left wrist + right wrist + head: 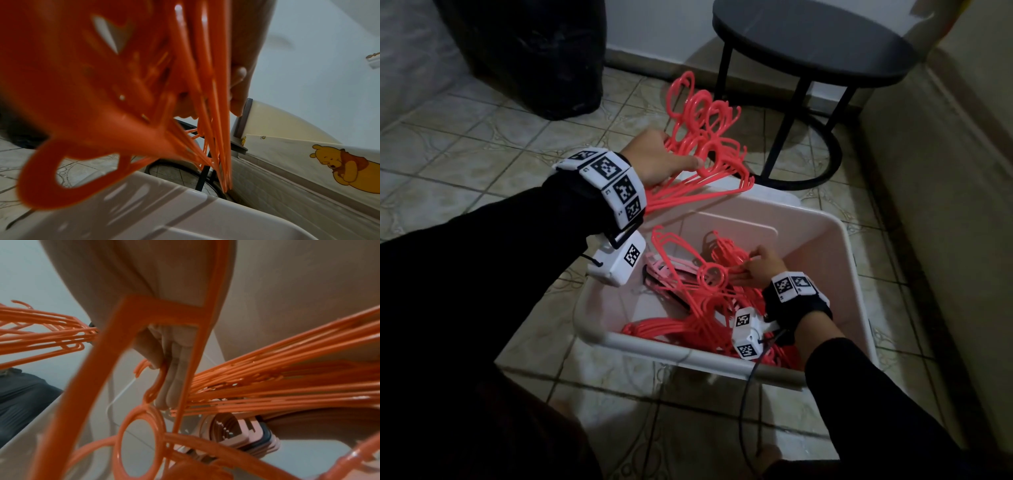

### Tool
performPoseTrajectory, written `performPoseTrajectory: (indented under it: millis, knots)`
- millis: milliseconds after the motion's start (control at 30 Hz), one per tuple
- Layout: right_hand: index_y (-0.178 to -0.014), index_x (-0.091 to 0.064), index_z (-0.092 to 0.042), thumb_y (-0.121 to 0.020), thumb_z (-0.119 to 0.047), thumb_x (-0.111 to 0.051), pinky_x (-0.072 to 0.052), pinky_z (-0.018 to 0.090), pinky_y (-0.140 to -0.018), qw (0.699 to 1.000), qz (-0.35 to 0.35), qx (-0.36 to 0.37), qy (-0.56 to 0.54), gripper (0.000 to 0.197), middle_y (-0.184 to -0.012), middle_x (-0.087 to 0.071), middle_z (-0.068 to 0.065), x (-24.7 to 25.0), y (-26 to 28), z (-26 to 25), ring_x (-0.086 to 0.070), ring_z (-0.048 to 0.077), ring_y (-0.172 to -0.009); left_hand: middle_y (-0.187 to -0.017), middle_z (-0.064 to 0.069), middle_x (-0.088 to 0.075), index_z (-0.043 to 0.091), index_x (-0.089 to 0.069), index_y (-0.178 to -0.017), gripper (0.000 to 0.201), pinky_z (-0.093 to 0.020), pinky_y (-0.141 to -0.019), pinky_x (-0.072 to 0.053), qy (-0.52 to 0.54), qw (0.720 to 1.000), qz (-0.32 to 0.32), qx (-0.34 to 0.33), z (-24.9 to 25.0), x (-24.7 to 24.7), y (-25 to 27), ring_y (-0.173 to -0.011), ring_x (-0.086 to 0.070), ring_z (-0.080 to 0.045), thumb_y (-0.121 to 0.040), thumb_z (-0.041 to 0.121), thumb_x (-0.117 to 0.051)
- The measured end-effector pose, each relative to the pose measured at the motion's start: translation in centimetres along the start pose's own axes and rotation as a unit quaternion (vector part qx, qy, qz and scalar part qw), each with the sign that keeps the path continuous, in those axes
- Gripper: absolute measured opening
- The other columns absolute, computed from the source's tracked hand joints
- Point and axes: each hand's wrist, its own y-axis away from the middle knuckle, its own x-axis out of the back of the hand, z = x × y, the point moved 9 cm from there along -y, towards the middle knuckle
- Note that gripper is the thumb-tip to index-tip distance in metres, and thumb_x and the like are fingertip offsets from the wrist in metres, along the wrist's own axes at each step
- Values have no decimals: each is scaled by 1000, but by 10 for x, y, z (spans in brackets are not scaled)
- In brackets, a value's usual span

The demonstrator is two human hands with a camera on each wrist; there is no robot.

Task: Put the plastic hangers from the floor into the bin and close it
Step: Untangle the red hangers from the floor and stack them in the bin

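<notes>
Many coral hangers (661,327) lie tangled in the open bin (654,347) at lower centre, where our right hand (763,270) pinches one. Farther up, our left hand (654,161) clasps a bundle (681,197) by the necks over the far rim. We judge them light, stiff and snag-prone, best gripped at the neck.

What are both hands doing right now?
Left hand: closed, gripping a hanger bundle.
Right hand: closed, pinching a hanger inside the bin.
</notes>
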Motion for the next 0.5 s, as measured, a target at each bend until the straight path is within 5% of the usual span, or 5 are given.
performPoseTrajectory:
  millis: [100,233,500]
  knots:
    - [-92,-38,-5,-91,12,-29,-55,51,-61,1000,-11,1,3,19,-57,-60,22,-2,-4,3,-57,26,-36,-61,5,-54,16,-61,-85,26,-23,-49,-34,2,1000,-3,3,-2,-1,-1,-46,-46,-6,-79,39,-74]
    - [-79,-31,-15,-91,16,-31,-50,32,-35,998,-36,31,34,33,-40,-58,11,-5,-3,-3,-56,21,-31,-62,5,-56,16,-62,-86,26,-23,-50,-35,3,1000,-2,4,-2,-1,-3,-49,-48,-6,-79,39,-74]
    - [-78,-34,-12,-92,14,-34,-47,28,-31,996,-15,33,80,30,-39,-57,9,29,-5,-13,-54,20,-30,-62,4,-57,16,-62,-84,27,-23,-50,-35,-7,1000,-5,10,-3,-3,-2,-48,-48,-7,-78,40,-74]
